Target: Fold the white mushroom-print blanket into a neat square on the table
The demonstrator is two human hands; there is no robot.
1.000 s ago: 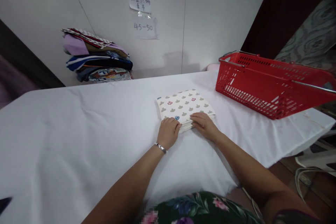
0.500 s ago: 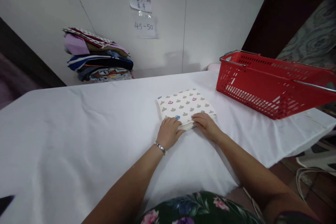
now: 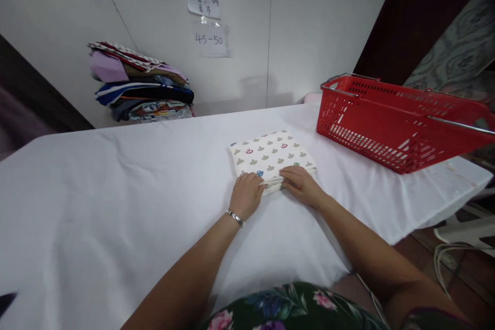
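Note:
A white cloth [image 3: 270, 153], folded into a layered rectangle, lies flat on the white-covered table [image 3: 162, 196]. Grey mushroom shapes cover it, with a few in red, blue and green. My left hand [image 3: 247, 193], with a silver band at its wrist, grips the near left part of the folded edge, fingers on top and thumb at the layers. On the near right part, my right hand [image 3: 302, 184] pinches the same edge, its thumb partly hidden. Between the two hands the stacked layers show, slightly apart.
A red plastic basket [image 3: 394, 129] with metal handles stands at the table's right side. Against the wall at the back left is a pile of folded fabrics [image 3: 143, 82]. Paper signs [image 3: 211, 38] are taped to the wall. A white chair [image 3: 467, 232] is at the lower right.
Both hands stay on the near edge of the cloth, where the layers now show a little more. My left thumb has drawn in against the edge. The view has shifted slightly.

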